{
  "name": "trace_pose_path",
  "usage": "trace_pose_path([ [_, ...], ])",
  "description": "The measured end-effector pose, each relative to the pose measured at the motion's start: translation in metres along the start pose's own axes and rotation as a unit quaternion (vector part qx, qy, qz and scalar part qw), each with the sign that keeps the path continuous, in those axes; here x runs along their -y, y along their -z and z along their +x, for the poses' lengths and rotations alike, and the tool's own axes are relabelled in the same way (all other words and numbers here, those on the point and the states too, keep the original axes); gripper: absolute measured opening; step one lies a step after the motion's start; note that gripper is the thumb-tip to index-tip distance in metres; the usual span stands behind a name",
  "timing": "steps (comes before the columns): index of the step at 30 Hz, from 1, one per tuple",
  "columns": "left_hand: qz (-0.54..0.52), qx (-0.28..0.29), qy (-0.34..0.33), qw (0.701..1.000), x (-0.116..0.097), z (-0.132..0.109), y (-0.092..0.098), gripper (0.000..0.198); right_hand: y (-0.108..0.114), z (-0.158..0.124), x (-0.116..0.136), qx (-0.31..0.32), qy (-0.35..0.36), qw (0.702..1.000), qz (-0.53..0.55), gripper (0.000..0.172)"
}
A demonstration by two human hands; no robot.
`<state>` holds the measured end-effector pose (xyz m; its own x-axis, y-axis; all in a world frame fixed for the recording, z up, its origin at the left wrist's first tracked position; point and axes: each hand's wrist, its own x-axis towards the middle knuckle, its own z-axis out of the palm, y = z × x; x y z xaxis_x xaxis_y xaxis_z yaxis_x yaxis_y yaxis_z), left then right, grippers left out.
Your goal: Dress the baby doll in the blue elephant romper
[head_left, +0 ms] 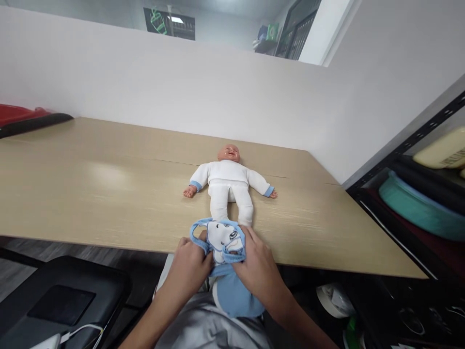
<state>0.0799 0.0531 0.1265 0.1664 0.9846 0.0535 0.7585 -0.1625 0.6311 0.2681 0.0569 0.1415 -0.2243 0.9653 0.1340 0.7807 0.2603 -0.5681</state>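
A baby doll [228, 184] in a white suit with blue cuffs lies on its back on the wooden table [90, 194], its feet toward me. At the table's near edge both my hands grip a small blue and white garment [223, 240] with a cartoon print. My left hand [189, 269] pinches its left side. My right hand [256, 266] clutches its right side, close to the doll's foot. The blue lower part of the garment hangs over my lap.
A white partition wall stands behind the table. A black metal shelf [410, 194] at the right holds a teal basin [417, 206]. A red and black object [25, 118] lies at the far left. A black seat [61, 300] with a white cable is at the lower left.
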Motion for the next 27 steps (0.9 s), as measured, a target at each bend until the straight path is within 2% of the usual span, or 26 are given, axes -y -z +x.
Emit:
trace_pose_path([
  [4, 0.087, 0.035, 0.017, 0.995, 0.004, 0.006, -0.010, 0.042, -0.016, -0.007, -0.011, 0.028, -0.015, 0.998, -0.050, 0.077],
  [7, 0.074, 0.023, 0.006, 0.997, 0.014, 0.009, -0.016, 0.047, -0.023, -0.008, -0.020, 0.044, -0.010, 0.998, -0.033, 0.081],
  [10, -0.022, -0.021, -0.031, 0.999, 0.029, 0.012, -0.020, 0.045, -0.023, -0.003, -0.029, 0.036, -0.010, 0.998, 0.043, 0.078],
  [13, -0.144, -0.047, -0.063, 0.986, 0.039, 0.015, -0.017, 0.044, -0.022, 0.004, -0.034, 0.021, -0.007, 0.991, 0.132, 0.071],
  [16, -0.233, -0.019, -0.075, 0.969, 0.040, 0.020, -0.007, 0.047, -0.023, 0.009, -0.036, -0.007, 0.016, 0.981, 0.192, 0.066],
  [20, -0.285, 0.023, -0.095, 0.954, 0.039, 0.029, 0.010, 0.040, -0.020, 0.014, -0.031, -0.068, 0.045, 0.978, 0.192, 0.054],
  [24, -0.299, 0.035, -0.108, 0.948, 0.041, 0.042, 0.020, 0.046, -0.009, 0.023, -0.023, -0.049, 0.045, 0.973, 0.223, 0.062],
  [25, -0.298, 0.046, -0.109, 0.947, 0.042, 0.045, 0.022, 0.045, -0.006, 0.027, -0.022, -0.042, 0.065, 0.971, 0.227, 0.060],
  [27, -0.289, 0.070, -0.104, 0.949, 0.042, 0.053, 0.028, 0.039, 0.002, 0.037, -0.022, -0.023, 0.110, 0.969, 0.221, 0.045],
])
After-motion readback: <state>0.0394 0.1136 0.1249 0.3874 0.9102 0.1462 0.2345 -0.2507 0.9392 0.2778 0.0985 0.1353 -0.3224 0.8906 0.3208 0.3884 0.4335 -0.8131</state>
